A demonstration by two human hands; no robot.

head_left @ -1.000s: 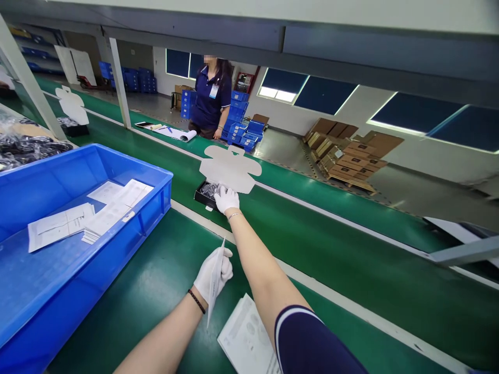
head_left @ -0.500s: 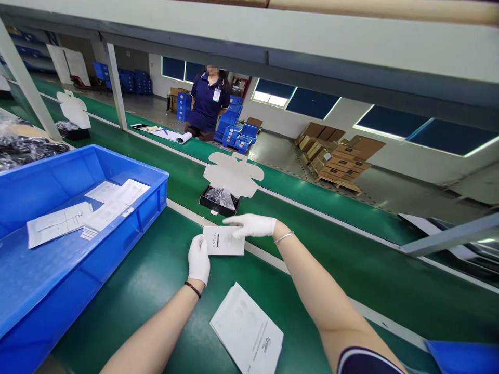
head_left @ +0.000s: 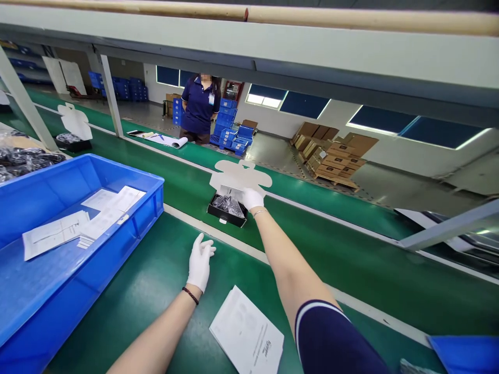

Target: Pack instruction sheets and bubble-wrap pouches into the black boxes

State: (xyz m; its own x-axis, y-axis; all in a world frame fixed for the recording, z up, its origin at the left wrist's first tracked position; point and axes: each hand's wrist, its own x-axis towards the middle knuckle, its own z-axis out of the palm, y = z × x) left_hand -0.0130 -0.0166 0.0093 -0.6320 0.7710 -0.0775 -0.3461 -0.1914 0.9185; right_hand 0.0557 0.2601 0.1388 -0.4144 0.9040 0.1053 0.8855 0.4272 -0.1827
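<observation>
My right hand [head_left: 252, 199], in a white glove, reaches over the conveyor and holds a white booklet [head_left: 230, 191] at the back of a small open carton [head_left: 226, 215]. The carton is black outside, its white lid stands up, and plastic-wrapped dark items lie in it. Part of the booklet is hidden behind the hand and the box contents. My left hand [head_left: 200, 264], also gloved, hovers over the green bench with fingers apart and nothing in them. Close to it lies a small stack of white booklets [head_left: 249, 330].
At left stands a big blue bin [head_left: 128, 226] with several papers and booklets inside. Another open carton [head_left: 74, 144] sits farther up the conveyor [head_left: 351, 249]. A person [head_left: 199, 106] stands across the line. A shelf beam [head_left: 249, 47] runs overhead, with slanted posts below.
My right hand has carried the booklet forward from the bench edge to the open carton. My left hand has let go of it and opened. The carton has shifted slightly right and down in view.
</observation>
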